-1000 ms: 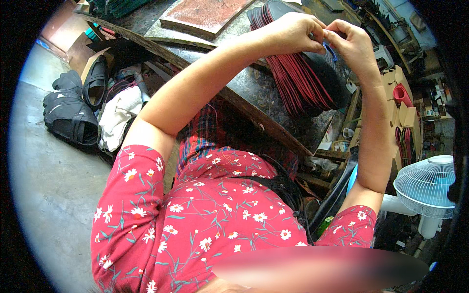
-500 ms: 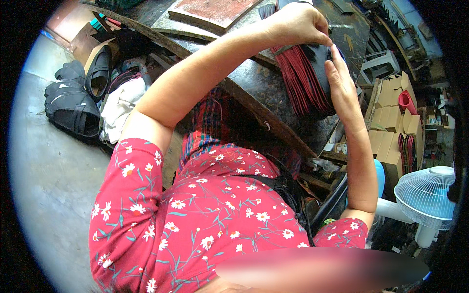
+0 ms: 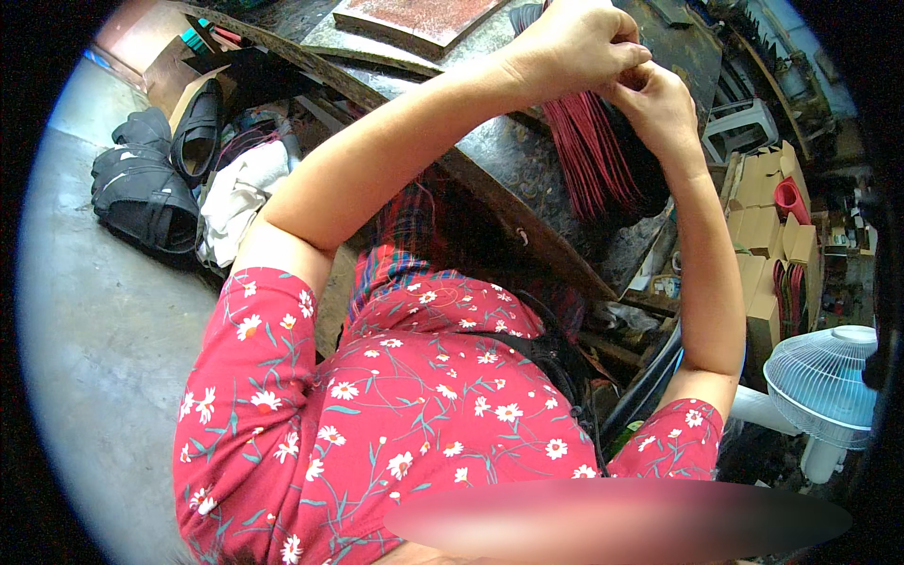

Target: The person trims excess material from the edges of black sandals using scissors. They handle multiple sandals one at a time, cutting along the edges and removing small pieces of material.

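Observation:
Over the dark worktable [image 3: 504,155], my left hand [image 3: 579,52] and my right hand [image 3: 661,111] meet with bent, pinching fingers. Thumbs and fingertips touch or nearly touch each other; anything between them is too small to make out. Just below the hands stands a thick bundle of thin flat pieces [image 3: 589,155], black on the face with dark red edges, stacked side by side on the table. My hands and wrists cover the bundle's upper part.
Black sandals [image 3: 151,202] and a white cloth [image 3: 240,193] lie at the left. A red-topped board [image 3: 414,19] rests on the table's far side. At right are a white stool [image 3: 739,127], cardboard boxes [image 3: 753,226], a red roll [image 3: 793,198] and a fan [image 3: 829,381].
My right hand has risen off the bundle's side, and its straight fingers have curled into a pinch against my left hand. My left hand has shifted slightly.

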Demonstrator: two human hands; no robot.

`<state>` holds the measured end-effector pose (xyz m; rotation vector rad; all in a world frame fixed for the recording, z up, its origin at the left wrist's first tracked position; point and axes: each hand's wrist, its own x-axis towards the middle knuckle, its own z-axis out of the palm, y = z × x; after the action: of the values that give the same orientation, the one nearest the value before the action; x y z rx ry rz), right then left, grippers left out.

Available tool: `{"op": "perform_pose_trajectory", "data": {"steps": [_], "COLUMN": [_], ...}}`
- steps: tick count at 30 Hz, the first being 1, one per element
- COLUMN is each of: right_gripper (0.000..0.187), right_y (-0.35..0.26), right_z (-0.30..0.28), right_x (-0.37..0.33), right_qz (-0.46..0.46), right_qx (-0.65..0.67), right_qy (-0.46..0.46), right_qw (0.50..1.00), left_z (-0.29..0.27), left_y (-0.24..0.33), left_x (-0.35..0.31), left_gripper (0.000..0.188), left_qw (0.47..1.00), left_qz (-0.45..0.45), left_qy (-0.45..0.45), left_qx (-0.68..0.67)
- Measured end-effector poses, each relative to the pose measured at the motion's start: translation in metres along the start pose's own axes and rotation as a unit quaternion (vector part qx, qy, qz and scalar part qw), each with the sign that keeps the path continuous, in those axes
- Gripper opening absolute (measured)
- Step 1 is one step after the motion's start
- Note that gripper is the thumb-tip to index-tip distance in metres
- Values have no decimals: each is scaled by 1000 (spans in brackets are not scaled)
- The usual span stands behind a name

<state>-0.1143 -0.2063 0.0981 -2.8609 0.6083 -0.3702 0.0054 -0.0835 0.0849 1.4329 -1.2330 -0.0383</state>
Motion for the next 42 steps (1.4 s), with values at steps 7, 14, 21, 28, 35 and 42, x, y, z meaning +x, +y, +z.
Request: {"op": "perform_pose_trajectory", "data": {"steps": [7,14,21,28,35,42], "right_gripper": [42,30,31,38,13,34], "right_y": [0,23,23,21,7,3], "right_z": [10,5,-3,-12,0,0], "right_x": [-1,4,1,23,9,14], "right_qz": [-25,-98,-88,4,-248,-302], "right_qx": [-22,151,277,404,249,159], "right_qy": [64,-14,-61,-140,14,23], "right_qw": [997,984,955,904,936,940], "left_z": [-7,0,14,6,-5,-13], "left_y": [-7,-34,-37,-30,-27,-41], "left_x": [-12,-10,-30,-31,-25,-25], "left_gripper": [27,30,15,16,20,23], "left_qw": [994,997,956,963,977,991], "left_qz": [-55,-25,138,111,-20,-128], "left_qy": [-24,23,18,29,-32,-20], "left_qx": [-89,-75,257,242,212,-28]}}
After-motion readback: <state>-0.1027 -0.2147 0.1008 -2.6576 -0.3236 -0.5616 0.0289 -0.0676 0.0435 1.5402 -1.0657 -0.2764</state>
